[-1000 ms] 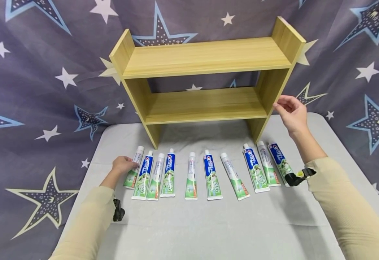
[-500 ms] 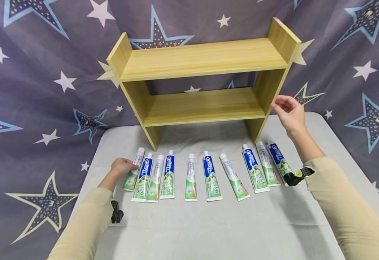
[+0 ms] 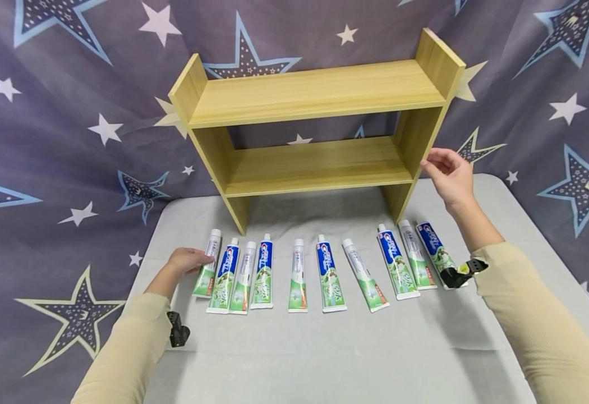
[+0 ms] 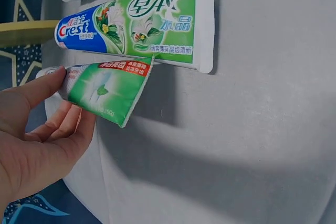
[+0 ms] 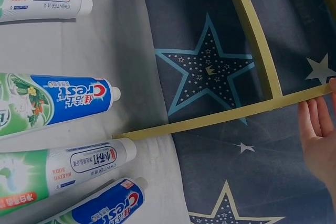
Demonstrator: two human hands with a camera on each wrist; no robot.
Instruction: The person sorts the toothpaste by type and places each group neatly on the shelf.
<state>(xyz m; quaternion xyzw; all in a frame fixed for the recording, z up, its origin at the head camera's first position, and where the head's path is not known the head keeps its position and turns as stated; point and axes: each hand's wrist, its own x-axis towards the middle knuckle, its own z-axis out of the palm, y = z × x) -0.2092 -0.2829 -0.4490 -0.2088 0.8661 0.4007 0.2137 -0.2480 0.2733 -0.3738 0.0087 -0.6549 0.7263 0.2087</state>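
Note:
At the left end of a row of toothpaste tubes, my left hand [image 3: 187, 260] pinches a white-and-green toothpaste tube [image 3: 205, 281] between thumb and fingers. In the left wrist view this tube [image 4: 102, 88] tilts, its flat end apart from the cloth with a shadow below. Right beside it lies a blue-and-green Crest tube [image 4: 136, 24]. My right hand [image 3: 456, 177] holds the front edge of the right side panel of a wooden shelf [image 3: 320, 92]; the right wrist view shows the fingers [image 5: 318, 116] against that panel, the thumb partly cut off.
Several more toothpaste tubes lie spread across the grey-white cloth [image 3: 294, 353], among them a Crest tube [image 3: 331, 275] near the middle and a white-and-green tube [image 3: 366, 275] leaning right of it. Behind the shelf hangs a star-patterned curtain [image 3: 72, 168].
My left hand has shifted slightly left with the pinched tube, widening the gap to the neighbouring Crest tube. My right hand stays at the shelf panel. The head view has shifted a little.

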